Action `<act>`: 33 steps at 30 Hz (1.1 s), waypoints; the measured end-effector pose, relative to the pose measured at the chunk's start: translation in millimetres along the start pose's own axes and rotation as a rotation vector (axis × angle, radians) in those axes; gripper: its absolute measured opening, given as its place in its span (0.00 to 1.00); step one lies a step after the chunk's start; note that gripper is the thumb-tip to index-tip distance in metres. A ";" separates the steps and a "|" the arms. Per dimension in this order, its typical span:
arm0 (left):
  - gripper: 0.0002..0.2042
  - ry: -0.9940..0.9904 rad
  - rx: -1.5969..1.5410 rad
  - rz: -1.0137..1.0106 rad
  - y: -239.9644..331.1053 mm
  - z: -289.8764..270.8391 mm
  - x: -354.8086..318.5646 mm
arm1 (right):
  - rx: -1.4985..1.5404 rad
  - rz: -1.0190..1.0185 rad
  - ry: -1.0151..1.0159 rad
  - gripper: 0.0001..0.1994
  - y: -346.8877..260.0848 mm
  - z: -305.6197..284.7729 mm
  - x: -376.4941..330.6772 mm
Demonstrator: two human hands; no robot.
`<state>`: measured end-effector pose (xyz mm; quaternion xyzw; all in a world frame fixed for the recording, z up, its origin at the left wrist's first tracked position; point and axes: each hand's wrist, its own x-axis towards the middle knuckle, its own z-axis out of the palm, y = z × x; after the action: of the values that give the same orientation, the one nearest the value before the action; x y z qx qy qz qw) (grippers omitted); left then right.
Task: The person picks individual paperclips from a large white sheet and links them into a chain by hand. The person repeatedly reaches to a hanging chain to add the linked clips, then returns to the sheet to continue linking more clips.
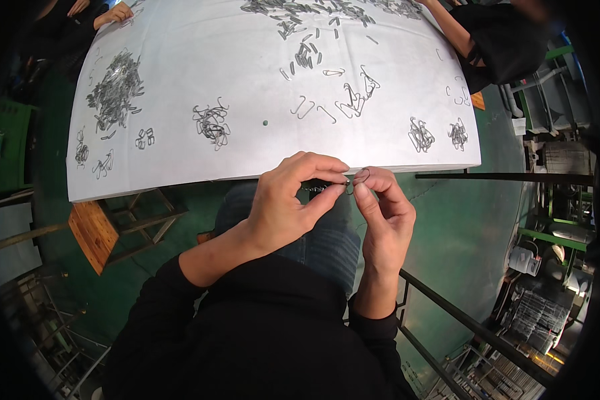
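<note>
Just beyond the near edge of the white-covered table (173, 170), my two hands meet fingertip to fingertip. My right hand (388, 213) pinches a thin, bent wire hook (363, 171) between thumb and forefinger. Thumb and forefinger of my left hand (280, 200) are closed on a tiny dark piece at the hook's left end; its kind is too small to tell. Some dark metal bits show below the left forefinger, partly hidden. Nearest on the table lie loose bent wire hooks (305, 107) and a cluster of hooks (212, 125).
A heap of small metal clips (117, 90) lies at the left, more clips (305, 55) farther back. Small hook piles (421, 135) sit at the right. A small green bit (265, 123) lies mid-table. Other people's arms (450, 27) reach in. A wooden stool (93, 233) stands at left.
</note>
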<state>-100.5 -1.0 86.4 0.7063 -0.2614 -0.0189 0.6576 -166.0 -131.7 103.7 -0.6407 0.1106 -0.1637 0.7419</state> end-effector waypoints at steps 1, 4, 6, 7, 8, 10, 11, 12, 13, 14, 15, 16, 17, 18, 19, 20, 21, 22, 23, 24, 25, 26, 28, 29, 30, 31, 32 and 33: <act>0.12 0.000 0.008 0.023 0.5 0.0 0.2 | -0.027 0.003 0.024 0.02 0.8 0.6 -0.6; 0.13 0.005 0.064 0.076 1.1 0.6 0.9 | -0.097 -0.044 0.092 0.02 3.3 4.0 -2.3; 0.13 -0.002 0.093 0.084 0.4 1.1 0.0 | -0.154 -0.096 0.132 0.03 5.9 7.1 -2.7; 0.14 -0.005 0.121 0.109 -0.9 0.9 -0.5 | -0.125 -0.125 0.146 0.03 7.1 8.4 -2.9; 0.14 -0.028 0.088 0.108 -3.4 0.0 -0.3 | -0.106 -0.154 0.159 0.03 8.7 10.1 -3.2; 0.14 -0.074 0.042 0.131 -12.0 -3.4 2.5 | -0.088 -0.188 0.178 0.03 10.4 11.3 -3.6; 0.14 -0.053 0.081 0.178 -22.7 -8.7 9.5 | -0.093 -0.193 0.185 0.03 10.2 10.0 -3.6; 0.14 -0.035 0.134 0.193 -38.5 -17.0 21.8 | -0.105 -0.204 0.196 0.03 10.1 8.8 -3.7; 0.12 0.021 0.193 0.133 -56.6 -25.8 37.1 | -0.122 -0.189 0.200 0.03 9.2 7.2 -4.4; 0.09 0.011 0.289 0.130 -77.0 -38.9 57.8 | -0.110 -0.190 0.193 0.03 9.3 6.4 -3.8; 0.08 0.006 0.382 0.059 -96.8 -49.3 79.6 | -0.115 -0.190 0.191 0.03 9.4 5.5 -3.4; 0.07 -0.041 0.526 0.111 -115.2 -58.2 100.1 | -0.120 -0.191 0.189 0.02 9.6 5.0 -2.9; 0.09 -0.101 0.641 0.101 -131.6 -64.5 116.9 | -0.122 -0.198 0.192 0.02 10.0 5.0 -2.9; 0.08 -0.116 0.679 0.161 -145.6 -67.8 127.4 | -0.124 -0.206 0.196 0.02 10.3 4.8 -3.3; 0.08 -0.152 0.735 0.168 -156.7 -69.8 135.8 | -0.128 -0.223 0.199 0.03 10.5 4.6 -3.6; 0.07 -0.218 0.807 0.130 -164.4 -72.0 143.0 | -0.131 -0.214 0.203 0.03 10.8 3.9 -3.9; 0.07 -0.258 0.815 0.138 -169.1 -75.3 149.9 | -0.137 -0.211 0.208 0.03 10.7 3.4 -4.8; 0.06 -0.332 0.836 0.101 -171.0 -78.1 155.3 | -0.147 -0.210 0.222 0.03 10.4 2.8 -6.8; 0.06 -0.404 0.855 0.076 -170.9 -79.1 157.4 | -0.144 -0.204 0.220 0.03 10.2 2.0 -8.1; 0.06 -0.423 0.859 0.030 -169.6 -78.4 156.4 | -0.144 -0.200 0.224 0.03 10.2 0.9 -9.1; 0.06 -0.434 0.863 -0.004 -166.6 -77.2 155.3 | -0.144 -0.198 0.226 0.03 10.4 -0.1 -10.0; 0.06 -0.441 0.863 -0.022 -161.6 -75.6 154.3 | -0.147 -0.198 0.228 0.03 11.1 -0.4 -10.8; 0.07 -0.352 0.747 -0.092 -146.7 -68.5 144.6 | -0.150 -0.206 0.231 0.03 13.1 -0.5 -11.5; 0.08 -0.302 0.625 -0.137 -136.2 -62.9 136.1 | -0.187 -0.221 0.234 0.03 13.9 -0.8 -11.1; 0.09 -0.264 0.525 -0.238 -123.1 -56.8 125.4 | -0.220 -0.229 0.238 0.03 14.5 -0.9 -11.2; 0.10 -0.260 0.374 -0.228 -108.0 -49.1 114.7 | -0.253 -0.235 0.241 0.03 15.1 -0.7 -11.2; 0.11 -0.264 0.245 -0.271 -91.5 -40.4 103.7 | -0.287 -0.241 0.244 0.03 15.6 -0.5 -10.9; 0.10 -0.282 0.113 -0.327 -73.7 -32.4 90.8 | -0.318 -0.243 0.253 0.03 16.0 -0.4 -10.5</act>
<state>15.2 -7.2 50.3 0.7654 -0.2332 -0.2093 0.5622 -174.2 -126.1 87.4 -0.7326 0.1493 -0.3111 0.5867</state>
